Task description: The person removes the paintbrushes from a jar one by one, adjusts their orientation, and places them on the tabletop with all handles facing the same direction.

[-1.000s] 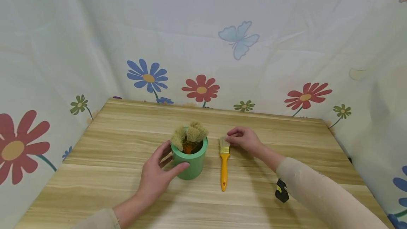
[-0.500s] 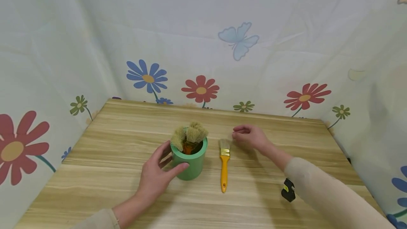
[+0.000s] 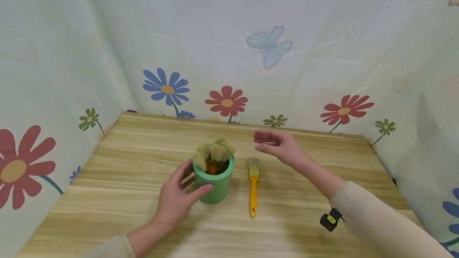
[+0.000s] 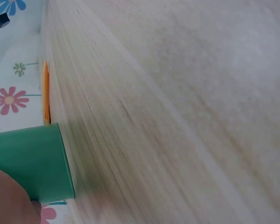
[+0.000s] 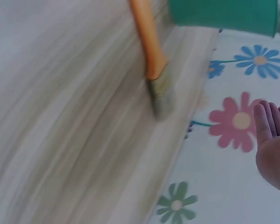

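Note:
A green round cup (image 3: 215,188) stands upright on the wooden table, and bushy tan bristle heads (image 3: 219,150) stick out of its top, with something orange lower down inside. My left hand (image 3: 175,194) grips the cup from its left side, thumb in front and fingers around the back. To the right of the cup lies a flat paintbrush (image 3: 253,188), its bristles pointing away and its yellow-orange handle toward me. My right hand (image 3: 283,146) is raised above and right of that brush's bristles, fingers loosely extended and holding nothing. In the right wrist view the paintbrush (image 5: 151,51) looks blurred.
A white cloth (image 3: 322,43) printed with flowers and a butterfly hangs behind and beside the table (image 3: 143,146). A black wrist camera (image 3: 330,220) is at my right sleeve.
My right hand has drawn away from the paintbrush's bristles and risen, its fingers loosening. The paintbrush stays on the table, and my left hand keeps its hold on the cup.

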